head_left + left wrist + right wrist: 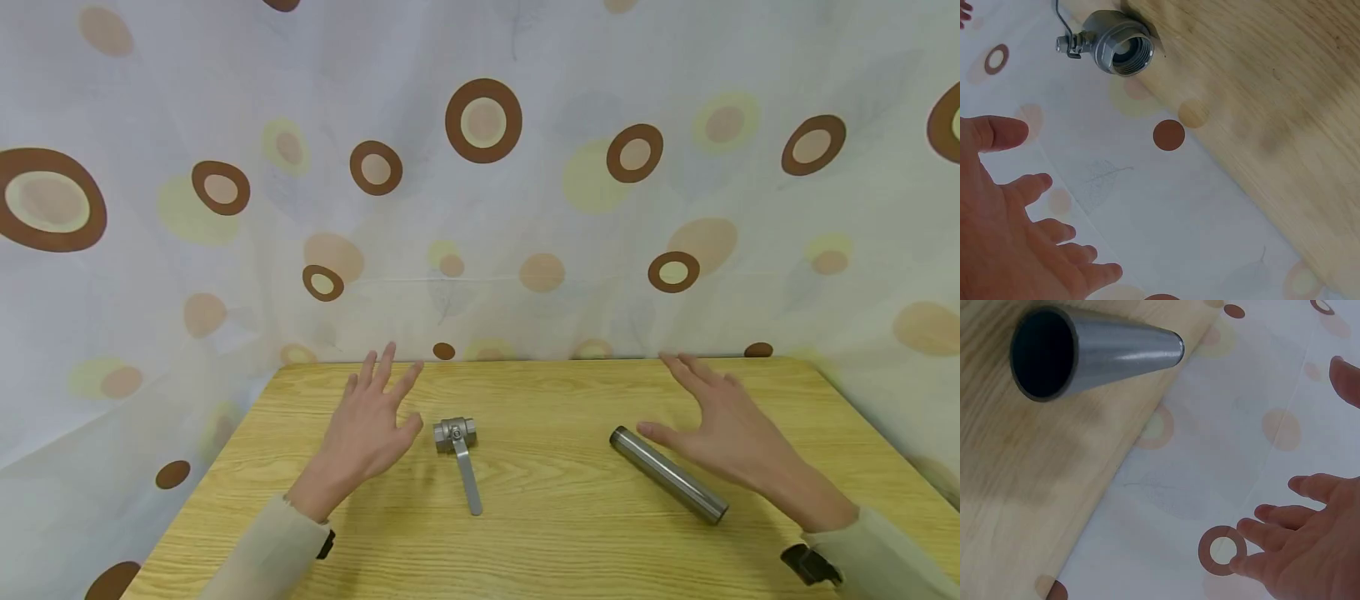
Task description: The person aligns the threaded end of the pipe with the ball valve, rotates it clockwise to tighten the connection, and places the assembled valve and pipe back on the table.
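A metal ball valve [454, 435] with a long flat lever handle [468, 479] lies on the wooden table. My left hand [367, 429] hovers just left of it, fingers spread and holding nothing. In the left wrist view the valve [1124, 47] shows its threaded round opening, apart from the hand [1029, 231]. On the right lies a steel pipe [667, 475], set diagonally. My right hand [731, 429] is held over the table beside the pipe's far end, thumb apart from the fingers. The right wrist view shows the pipe's hollow end [1044, 355] and my empty hand [1310, 544].
The light wood table [540, 550] ends at a patterned cloth [480, 217] that hangs behind and along both sides. Dark wrist straps show at the left cuff [326, 545] and right cuff [810, 565].
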`<action>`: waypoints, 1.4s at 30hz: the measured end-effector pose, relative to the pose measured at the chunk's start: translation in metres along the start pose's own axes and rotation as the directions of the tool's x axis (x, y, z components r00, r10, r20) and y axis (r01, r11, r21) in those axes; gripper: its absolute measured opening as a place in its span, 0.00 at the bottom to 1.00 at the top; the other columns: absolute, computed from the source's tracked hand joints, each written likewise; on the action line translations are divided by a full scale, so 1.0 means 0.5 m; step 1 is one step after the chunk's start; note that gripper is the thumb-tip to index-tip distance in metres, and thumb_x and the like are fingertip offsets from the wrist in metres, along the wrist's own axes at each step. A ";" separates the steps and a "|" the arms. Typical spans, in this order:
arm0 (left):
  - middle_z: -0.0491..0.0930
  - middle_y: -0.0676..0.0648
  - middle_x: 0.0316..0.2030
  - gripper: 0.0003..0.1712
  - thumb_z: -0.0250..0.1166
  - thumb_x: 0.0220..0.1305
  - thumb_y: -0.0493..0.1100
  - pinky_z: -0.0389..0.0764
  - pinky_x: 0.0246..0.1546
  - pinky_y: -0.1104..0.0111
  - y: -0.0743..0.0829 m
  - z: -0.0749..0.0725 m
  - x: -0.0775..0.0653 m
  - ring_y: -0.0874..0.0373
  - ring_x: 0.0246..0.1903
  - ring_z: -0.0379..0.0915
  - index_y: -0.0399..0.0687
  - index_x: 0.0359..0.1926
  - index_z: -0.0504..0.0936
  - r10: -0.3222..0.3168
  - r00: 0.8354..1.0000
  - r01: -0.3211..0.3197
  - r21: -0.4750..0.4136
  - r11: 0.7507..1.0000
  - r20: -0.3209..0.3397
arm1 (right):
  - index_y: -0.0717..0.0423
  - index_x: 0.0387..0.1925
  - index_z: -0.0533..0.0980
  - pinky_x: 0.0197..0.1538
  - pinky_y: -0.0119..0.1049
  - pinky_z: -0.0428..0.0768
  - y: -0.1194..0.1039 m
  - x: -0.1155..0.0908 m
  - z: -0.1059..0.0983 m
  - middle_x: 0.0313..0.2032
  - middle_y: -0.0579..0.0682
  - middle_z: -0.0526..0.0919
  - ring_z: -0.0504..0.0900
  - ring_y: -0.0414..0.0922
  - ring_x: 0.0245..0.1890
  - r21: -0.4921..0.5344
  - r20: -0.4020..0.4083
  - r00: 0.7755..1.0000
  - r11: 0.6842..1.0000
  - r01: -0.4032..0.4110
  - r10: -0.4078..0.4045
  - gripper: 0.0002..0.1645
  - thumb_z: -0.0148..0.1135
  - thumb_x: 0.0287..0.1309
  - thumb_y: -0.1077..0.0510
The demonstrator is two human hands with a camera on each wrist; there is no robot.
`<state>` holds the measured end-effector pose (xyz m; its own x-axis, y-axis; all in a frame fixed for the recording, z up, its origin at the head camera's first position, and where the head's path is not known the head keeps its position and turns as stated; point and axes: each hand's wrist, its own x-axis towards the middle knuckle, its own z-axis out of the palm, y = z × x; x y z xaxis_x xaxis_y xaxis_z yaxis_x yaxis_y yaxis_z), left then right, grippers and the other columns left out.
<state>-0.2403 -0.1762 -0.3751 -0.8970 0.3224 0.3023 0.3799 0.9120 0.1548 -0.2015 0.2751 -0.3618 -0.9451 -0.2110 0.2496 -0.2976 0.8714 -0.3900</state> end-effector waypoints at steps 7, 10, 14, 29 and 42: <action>0.50 0.35 0.81 0.42 0.61 0.69 0.48 0.58 0.74 0.36 -0.013 0.013 -0.008 0.35 0.80 0.44 0.49 0.82 0.62 0.054 0.995 -0.041 -0.150 0.988 0.084 | 0.54 0.83 0.56 0.57 0.76 0.73 0.005 -0.021 0.003 0.74 0.72 0.65 0.74 0.74 0.62 0.099 0.024 1.000 0.995 -0.021 0.019 0.63 0.76 0.58 0.34; 0.51 0.37 0.81 0.44 0.63 0.67 0.46 0.62 0.73 0.38 -0.020 0.019 -0.011 0.38 0.80 0.45 0.47 0.82 0.62 0.062 0.989 -0.029 -0.234 0.972 0.136 | 0.58 0.81 0.61 0.51 0.66 0.80 0.013 -0.032 0.006 0.70 0.71 0.71 0.85 0.65 0.48 0.119 0.022 0.999 0.993 -0.026 0.023 0.60 0.78 0.57 0.37; 0.56 0.39 0.80 0.45 0.69 0.68 0.47 0.66 0.72 0.41 -0.031 0.030 -0.010 0.40 0.78 0.53 0.45 0.81 0.62 0.107 0.974 -0.032 -0.344 0.939 0.200 | 0.63 0.76 0.67 0.50 0.64 0.81 0.025 -0.044 0.010 0.65 0.66 0.79 0.85 0.63 0.52 0.148 0.019 1.000 0.989 -0.004 0.001 0.56 0.81 0.55 0.42; 0.68 0.35 0.74 0.47 0.80 0.62 0.41 0.73 0.67 0.43 -0.052 0.056 0.013 0.29 0.68 0.67 0.40 0.78 0.68 0.191 0.932 0.026 -0.583 0.812 0.308 | 0.69 0.70 0.73 0.53 0.59 0.85 0.087 -0.098 0.029 0.56 0.65 0.85 0.85 0.62 0.55 0.236 0.219 0.973 0.964 -0.120 0.068 0.52 0.84 0.51 0.46; 0.69 0.35 0.73 0.45 0.80 0.61 0.38 0.73 0.69 0.47 -0.056 0.094 0.036 0.35 0.70 0.68 0.31 0.75 0.69 0.238 0.910 0.042 -0.646 0.762 0.339 | 0.70 0.65 0.78 0.43 0.34 0.83 0.107 -0.126 0.048 0.49 0.51 0.88 0.84 0.47 0.45 0.213 0.265 0.956 0.959 -0.184 0.125 0.47 0.86 0.46 0.53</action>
<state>-0.2774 -0.1839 -0.4179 -0.8026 0.5965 -0.0073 0.3978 0.5442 0.7386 -0.1609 0.3244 -0.4195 -0.9766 -0.2102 -0.0447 -0.1401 0.7805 -0.6092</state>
